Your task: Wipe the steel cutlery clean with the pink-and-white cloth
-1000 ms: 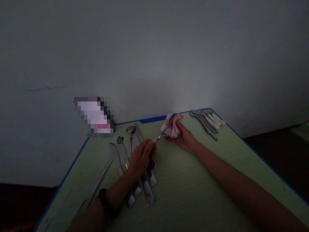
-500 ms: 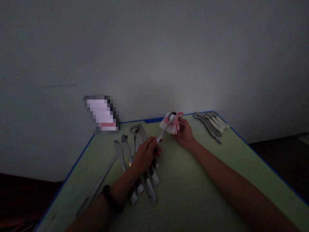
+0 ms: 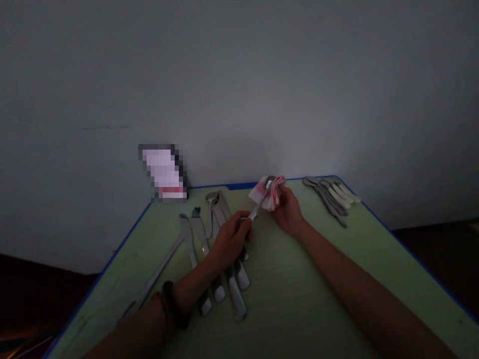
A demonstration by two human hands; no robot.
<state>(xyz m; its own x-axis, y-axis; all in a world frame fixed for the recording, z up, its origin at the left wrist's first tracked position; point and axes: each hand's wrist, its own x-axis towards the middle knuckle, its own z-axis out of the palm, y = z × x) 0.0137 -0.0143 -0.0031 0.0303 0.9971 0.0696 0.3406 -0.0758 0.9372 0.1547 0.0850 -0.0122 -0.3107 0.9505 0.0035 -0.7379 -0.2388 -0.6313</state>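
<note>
A pale wall (image 3: 239, 75) rises behind the cloth (image 3: 258, 192), and a green desk (image 3: 284, 299) with a blue edge spreads beneath it. To the cloth's left and nearer the person, knives (image 3: 204, 243) lie fanned out, with a spoon head showing among them. Farther left of the cloth, by the wall, stands a panel (image 3: 162, 167) too pixelated to identify. The left hand (image 3: 234, 237) is just to the near left of the cloth, fingers closed round a spoon's handle; the right hand (image 3: 289, 212), at the cloth's right side, grips its folds. A smaller bunch of cutlery (image 3: 340, 197), partly white-handled, lies right of the cloth. The spoon (image 3: 258, 207) slants away and rightward from the left hand, its long axis ending at the cloth, bowl against the pink-and-white fabric; the right hand is nearer that bowl.
</note>
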